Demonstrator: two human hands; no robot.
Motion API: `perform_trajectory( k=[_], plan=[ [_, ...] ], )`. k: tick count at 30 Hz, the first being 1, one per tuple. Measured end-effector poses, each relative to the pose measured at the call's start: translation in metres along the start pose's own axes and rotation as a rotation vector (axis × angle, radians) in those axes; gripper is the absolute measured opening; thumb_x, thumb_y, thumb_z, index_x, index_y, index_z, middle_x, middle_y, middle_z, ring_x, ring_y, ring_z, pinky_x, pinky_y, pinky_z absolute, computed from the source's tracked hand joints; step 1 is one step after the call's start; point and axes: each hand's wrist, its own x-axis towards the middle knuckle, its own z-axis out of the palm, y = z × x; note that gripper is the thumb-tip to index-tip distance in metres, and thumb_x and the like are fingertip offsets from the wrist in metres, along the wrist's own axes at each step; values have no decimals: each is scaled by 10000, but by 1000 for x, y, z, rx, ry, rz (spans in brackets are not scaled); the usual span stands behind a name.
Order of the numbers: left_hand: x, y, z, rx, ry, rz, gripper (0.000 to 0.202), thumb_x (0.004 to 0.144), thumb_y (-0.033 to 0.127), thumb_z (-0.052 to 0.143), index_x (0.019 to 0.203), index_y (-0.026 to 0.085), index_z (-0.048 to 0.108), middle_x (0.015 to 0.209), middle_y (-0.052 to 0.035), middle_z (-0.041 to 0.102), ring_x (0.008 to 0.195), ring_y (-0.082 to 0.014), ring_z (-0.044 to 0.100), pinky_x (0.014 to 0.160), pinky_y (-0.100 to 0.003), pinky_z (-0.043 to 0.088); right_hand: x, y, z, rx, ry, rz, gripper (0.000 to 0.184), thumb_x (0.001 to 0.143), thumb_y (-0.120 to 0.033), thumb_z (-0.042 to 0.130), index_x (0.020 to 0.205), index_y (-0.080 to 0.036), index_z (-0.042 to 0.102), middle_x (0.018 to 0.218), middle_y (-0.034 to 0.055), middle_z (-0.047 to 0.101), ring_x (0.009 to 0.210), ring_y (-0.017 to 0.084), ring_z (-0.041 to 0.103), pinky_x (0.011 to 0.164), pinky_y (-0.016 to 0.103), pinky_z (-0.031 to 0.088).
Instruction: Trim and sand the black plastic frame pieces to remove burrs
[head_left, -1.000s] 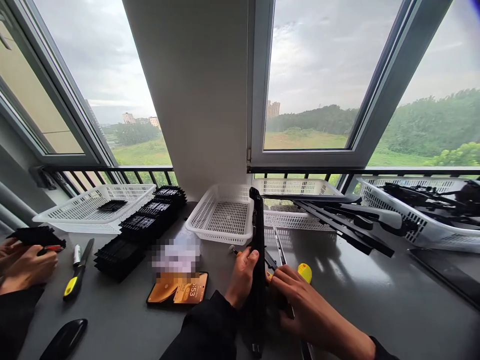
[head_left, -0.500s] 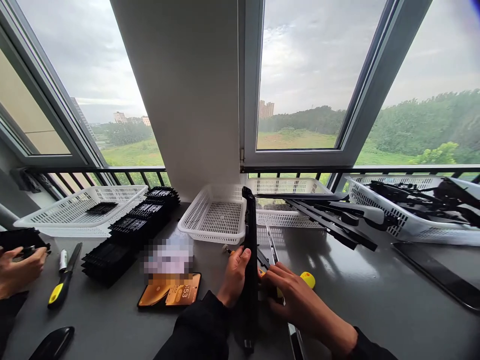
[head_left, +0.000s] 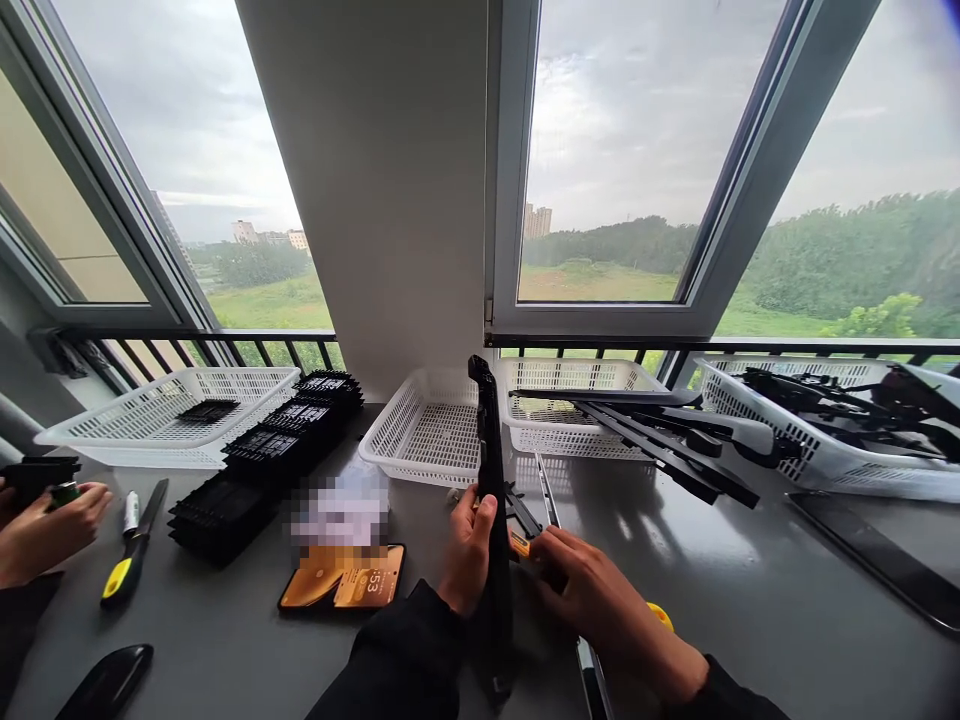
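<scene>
One black strip (head_left: 498,560) in hand, the work on it judged under way and unfinished
The left hand (head_left: 471,550) is clamped on the strip, which leans steeply above the table (head_left: 720,600); the right hand (head_left: 592,582) has its fingers curled tight on one orange tool (head_left: 519,545) just beside it, and whether tool and strip touch I cannot tell; the strip is not yet set down, and how much is left to do does not show; counted: four white baskets (head_left: 420,474), one phone (head_left: 367,587), one knife (head_left: 140,540), one marker (head_left: 131,513); the loose parts (head_left: 795,395) overlap too much to count
</scene>
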Motion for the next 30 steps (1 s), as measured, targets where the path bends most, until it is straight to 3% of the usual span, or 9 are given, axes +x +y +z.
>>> perform_trajectory(
  k=[8, 15, 23, 30],
  plan=[
    [-4, 5, 4, -122, 21, -14, 570, 860, 733, 695, 1064, 245, 481, 640, 67, 630, 497, -107, 537, 492, -221, 460, -2, -3, -3, 21, 178, -58, 62, 925, -183, 596, 946, -241, 600, 828, -14, 643, 707, 159, 617, 661, 269, 458],
    [-6, 7, 8, -82, 50, 18, 599, 848, 657, 736, 1170, 229, 467, 664, 50, 662, 522, -137, 583, 510, -250, 509, -2, 3, -12, 21, 263, -95, 39, 937, -225, 639, 947, -251, 611, 813, -30, 632, 675, 153, 603, 674, 261, 511],
    [-3, 1, 2, 56, 85, 60, 489, 891, 576, 697, 1158, 222, 490, 727, 10, 697, 611, -185, 636, 600, -306, 540, -5, -3, -19, 51, 363, -85, 22, 951, -236, 622, 963, -250, 633, 832, -19, 685, 671, 156, 629, 662, 263, 529],
    [-3, -5, 1, 194, 240, 147, 450, 888, 526, 725, 1168, 210, 570, 946, -31, 699, 850, -218, 677, 793, -337, 556, -6, -5, -29, -4, 333, -137, 159, 1012, -213, 560, 963, -237, 710, 814, 0, 719, 659, 159, 684, 648, 276, 524]
  ],
)
